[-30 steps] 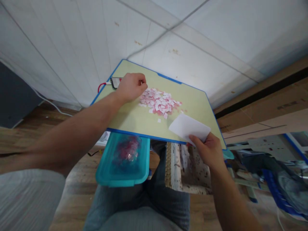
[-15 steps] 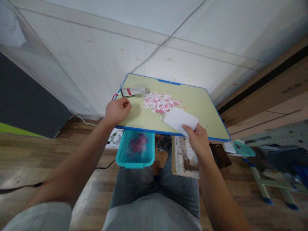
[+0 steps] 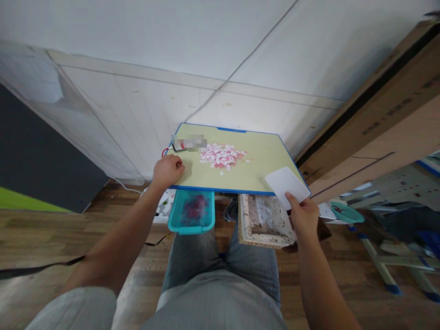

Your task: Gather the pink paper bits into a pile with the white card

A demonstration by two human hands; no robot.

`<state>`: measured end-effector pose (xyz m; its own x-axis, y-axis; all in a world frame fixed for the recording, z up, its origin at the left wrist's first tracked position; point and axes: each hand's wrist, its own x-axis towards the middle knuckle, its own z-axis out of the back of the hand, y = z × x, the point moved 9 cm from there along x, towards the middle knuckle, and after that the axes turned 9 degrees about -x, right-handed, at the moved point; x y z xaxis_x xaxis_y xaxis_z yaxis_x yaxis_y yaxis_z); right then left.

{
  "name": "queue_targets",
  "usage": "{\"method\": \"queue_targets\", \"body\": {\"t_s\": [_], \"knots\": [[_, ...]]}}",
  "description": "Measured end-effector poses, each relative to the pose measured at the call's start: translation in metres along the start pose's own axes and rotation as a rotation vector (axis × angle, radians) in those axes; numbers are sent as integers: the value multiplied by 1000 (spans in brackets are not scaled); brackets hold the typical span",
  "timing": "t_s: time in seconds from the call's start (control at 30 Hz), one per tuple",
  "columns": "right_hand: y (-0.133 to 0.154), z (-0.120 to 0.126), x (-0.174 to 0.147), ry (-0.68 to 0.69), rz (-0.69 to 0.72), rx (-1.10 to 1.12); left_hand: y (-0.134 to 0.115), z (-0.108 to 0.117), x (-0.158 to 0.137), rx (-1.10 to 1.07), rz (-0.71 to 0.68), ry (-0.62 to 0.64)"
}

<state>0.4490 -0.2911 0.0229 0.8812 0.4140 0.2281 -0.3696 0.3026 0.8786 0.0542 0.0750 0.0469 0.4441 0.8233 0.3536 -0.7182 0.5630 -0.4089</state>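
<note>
My right hand grips a flat white card with rounded corners by its near edge, thumb on top. The card is held over the front right corner of a small yellow-green table with a blue rim. My left hand rests at the table's left edge, fingers curled into a loose fist, with nothing visible in it. Small white and pink pieces lie in a loose heap on the middle of the tabletop. Behind my left hand lies a phone-like flat object, partly blurred out, with a red loop beside it.
Under the table's front edge sit a teal plastic bin with dark reddish contents and a speckled white foam box. Large cardboard leans at the right. A teal round lid or dish lies beyond my right hand. The wall stands behind the table.
My right hand has carried the white card rightward, away from the heap to the table's front right corner. My left hand stays at the left edge. The camera view has shifted slightly.
</note>
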Motion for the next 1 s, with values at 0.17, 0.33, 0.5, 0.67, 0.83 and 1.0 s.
{"method": "queue_targets", "body": {"t_s": [0.17, 0.33, 0.5, 0.67, 0.83, 1.0], "knots": [[-54, 6, -12, 39, -174, 238, 3, 4, -23, -35, 14, -22], [-90, 1, -29, 47, -303, 365, 8, 23, -88, -137, 29, -296], [-91, 6, -37, -20, -279, 244, 32, 7, -149, -342, 282, -208], [-87, 7, -48, -84, -296, 286, 38, -46, -164, -746, 554, 289], [-72, 11, -59, -108, -239, 310, 33, -56, -164, -918, 633, 273], [-57, 17, -58, -105, -174, 273, 34, -36, -153, -629, 473, 148]]}}
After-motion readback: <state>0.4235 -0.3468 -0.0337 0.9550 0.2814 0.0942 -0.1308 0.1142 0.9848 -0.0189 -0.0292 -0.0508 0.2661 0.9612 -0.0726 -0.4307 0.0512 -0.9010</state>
